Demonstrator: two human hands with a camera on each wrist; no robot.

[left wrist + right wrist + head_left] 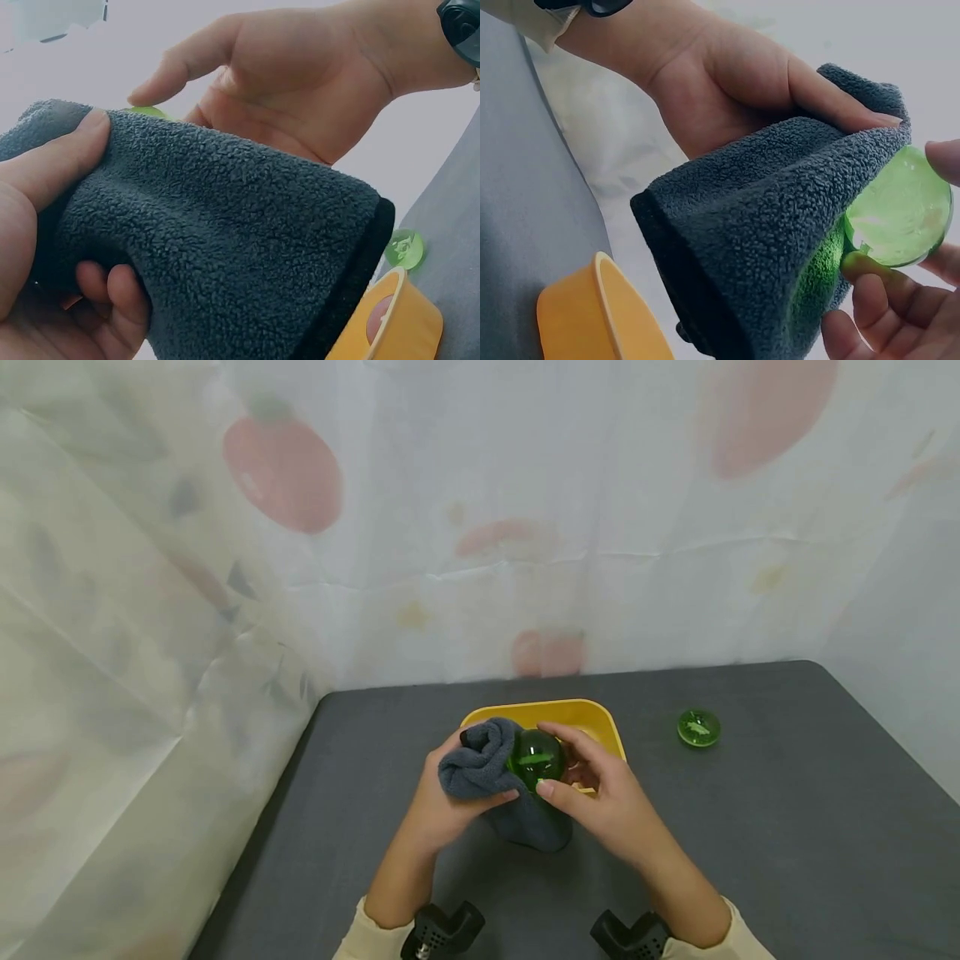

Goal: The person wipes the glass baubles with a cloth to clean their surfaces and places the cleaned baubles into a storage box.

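Note:
My right hand point(592, 785) holds a clear green glass ball point(537, 758) between thumb and fingertips above a yellow tub point(600, 714). My left hand point(442, 797) grips a dark grey fleece cloth point(480, 764) and presses it against the ball's left side. In the right wrist view the cloth point(757, 217) wraps part of the ball point(900, 214), with my left thumb on top. The left wrist view shows the cloth point(225, 232) bunched in my left hand point(52, 217), the right hand point(285, 82) behind it.
A second small green glass piece point(699, 727) lies on the dark grey table point(787, 827) to the right of the tub. A white patterned curtain point(480, 527) hangs behind and to the left. The table's left edge runs diagonally near my left arm.

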